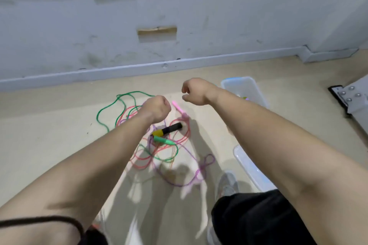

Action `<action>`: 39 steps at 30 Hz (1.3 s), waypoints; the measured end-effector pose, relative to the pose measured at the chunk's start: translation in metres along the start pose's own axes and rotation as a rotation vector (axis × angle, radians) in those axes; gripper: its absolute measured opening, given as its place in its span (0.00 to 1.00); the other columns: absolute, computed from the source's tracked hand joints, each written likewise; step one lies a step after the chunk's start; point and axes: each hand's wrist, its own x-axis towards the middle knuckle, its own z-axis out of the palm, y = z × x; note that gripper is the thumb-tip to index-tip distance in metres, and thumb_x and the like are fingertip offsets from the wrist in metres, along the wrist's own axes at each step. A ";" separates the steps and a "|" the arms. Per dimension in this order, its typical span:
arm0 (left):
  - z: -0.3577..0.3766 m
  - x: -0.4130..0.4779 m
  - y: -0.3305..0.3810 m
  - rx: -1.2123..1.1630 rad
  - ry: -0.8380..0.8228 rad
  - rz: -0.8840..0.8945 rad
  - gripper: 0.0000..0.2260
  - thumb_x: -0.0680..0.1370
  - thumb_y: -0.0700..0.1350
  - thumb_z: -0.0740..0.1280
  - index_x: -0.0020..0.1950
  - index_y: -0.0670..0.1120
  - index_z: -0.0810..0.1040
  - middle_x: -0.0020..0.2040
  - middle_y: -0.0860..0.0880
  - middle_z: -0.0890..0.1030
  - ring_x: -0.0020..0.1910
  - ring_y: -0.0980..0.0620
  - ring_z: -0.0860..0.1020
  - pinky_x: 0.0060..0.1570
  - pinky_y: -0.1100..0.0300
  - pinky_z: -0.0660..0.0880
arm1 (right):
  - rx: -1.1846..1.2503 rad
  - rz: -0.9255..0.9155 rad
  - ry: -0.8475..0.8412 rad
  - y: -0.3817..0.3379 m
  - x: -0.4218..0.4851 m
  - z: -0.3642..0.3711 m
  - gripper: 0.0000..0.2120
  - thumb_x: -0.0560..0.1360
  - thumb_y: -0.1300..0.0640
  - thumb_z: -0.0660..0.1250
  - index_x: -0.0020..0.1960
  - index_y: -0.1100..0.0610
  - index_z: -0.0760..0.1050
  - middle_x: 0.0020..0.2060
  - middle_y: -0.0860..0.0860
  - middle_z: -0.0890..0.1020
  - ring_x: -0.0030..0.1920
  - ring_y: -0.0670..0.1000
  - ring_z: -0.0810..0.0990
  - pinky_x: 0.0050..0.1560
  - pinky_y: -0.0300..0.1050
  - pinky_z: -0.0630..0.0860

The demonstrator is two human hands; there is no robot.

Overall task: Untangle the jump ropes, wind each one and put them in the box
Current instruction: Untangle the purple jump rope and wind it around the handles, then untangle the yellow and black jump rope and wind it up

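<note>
Several jump ropes lie tangled on the beige floor: a green rope (117,101), a red rope (139,163) and a blurred purple rope (207,160). A black and yellow handle (169,128), a green handle (163,140) and a pink handle (174,104) lie in the tangle. My left hand (157,108) is a closed fist above the tangle, and purple strands rise to it. My right hand (194,91) hovers beside it with curled fingers and nothing visible in them. The clear box (229,83) stands just right of my right hand, with something small and coloured inside.
The box's clear lid (249,165) lies on the floor under my right forearm. A grey metal plate with bolts (350,97) sits at the right edge. My shoe (227,183) and knee are near the tangle. A wall with a skirting board runs behind.
</note>
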 end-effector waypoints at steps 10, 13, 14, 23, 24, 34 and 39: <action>0.039 -0.025 -0.121 0.035 -0.113 -0.160 0.10 0.80 0.44 0.60 0.49 0.41 0.79 0.50 0.39 0.83 0.52 0.40 0.80 0.48 0.55 0.74 | -0.010 0.017 -0.264 -0.037 0.008 0.144 0.13 0.76 0.58 0.63 0.59 0.58 0.79 0.57 0.58 0.82 0.59 0.60 0.79 0.57 0.46 0.75; 0.057 -0.010 -0.142 0.029 -0.172 -0.184 0.10 0.80 0.42 0.62 0.57 0.42 0.81 0.55 0.42 0.82 0.56 0.42 0.79 0.50 0.57 0.73 | 0.037 0.049 -0.279 -0.027 0.024 0.183 0.08 0.78 0.57 0.62 0.53 0.56 0.78 0.56 0.57 0.81 0.55 0.59 0.80 0.57 0.51 0.78; 0.063 -0.004 -0.148 0.029 -0.188 -0.190 0.10 0.80 0.42 0.62 0.58 0.43 0.80 0.56 0.44 0.82 0.56 0.44 0.79 0.52 0.56 0.74 | 0.041 0.066 -0.284 -0.022 0.030 0.195 0.08 0.79 0.57 0.61 0.55 0.56 0.77 0.58 0.57 0.80 0.55 0.59 0.79 0.57 0.51 0.78; 0.108 0.048 -0.186 -0.022 -0.216 -0.222 0.09 0.80 0.43 0.63 0.58 0.46 0.80 0.55 0.49 0.81 0.55 0.48 0.77 0.56 0.53 0.75 | -0.031 0.038 -0.094 0.005 0.097 0.265 0.22 0.78 0.50 0.67 0.71 0.49 0.71 0.66 0.51 0.73 0.65 0.60 0.70 0.62 0.57 0.73; 0.111 0.051 -0.190 -0.033 -0.209 -0.225 0.09 0.80 0.43 0.63 0.56 0.46 0.80 0.54 0.49 0.81 0.54 0.48 0.78 0.55 0.54 0.75 | -0.102 0.021 -0.100 0.004 0.104 0.270 0.22 0.77 0.49 0.67 0.71 0.48 0.71 0.66 0.50 0.74 0.66 0.60 0.69 0.62 0.56 0.73; 0.091 0.047 -0.195 -0.183 -0.084 -0.256 0.09 0.78 0.41 0.67 0.58 0.46 0.77 0.54 0.49 0.80 0.46 0.52 0.77 0.45 0.61 0.71 | 0.023 0.052 0.015 0.001 0.094 0.261 0.12 0.76 0.48 0.68 0.56 0.53 0.73 0.52 0.53 0.73 0.52 0.58 0.73 0.51 0.53 0.74; 0.056 0.032 -0.159 -0.205 -0.008 -0.166 0.35 0.68 0.50 0.78 0.74 0.50 0.69 0.68 0.46 0.72 0.66 0.46 0.72 0.66 0.47 0.71 | 0.372 -0.053 -0.158 -0.015 0.062 0.185 0.08 0.74 0.58 0.69 0.51 0.52 0.72 0.49 0.52 0.80 0.52 0.58 0.79 0.54 0.53 0.76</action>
